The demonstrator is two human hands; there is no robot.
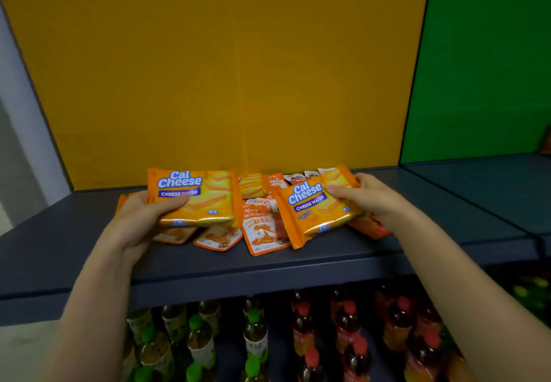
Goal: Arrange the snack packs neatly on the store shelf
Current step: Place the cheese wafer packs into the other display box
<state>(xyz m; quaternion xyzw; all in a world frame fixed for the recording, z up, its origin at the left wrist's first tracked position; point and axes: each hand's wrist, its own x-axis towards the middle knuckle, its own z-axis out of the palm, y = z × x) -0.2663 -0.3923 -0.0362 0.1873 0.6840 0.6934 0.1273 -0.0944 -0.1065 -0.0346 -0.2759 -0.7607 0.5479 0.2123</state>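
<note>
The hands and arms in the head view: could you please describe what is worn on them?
Two bare hands, left hand and right hand, on bare forearms. No sleeve, glove, watch, bracelet or ring shows as far as the frame's lower edge.

Orange wafer packs, blue-white lettering; dark grey shelf; yellow back panel; green panel.
</note>
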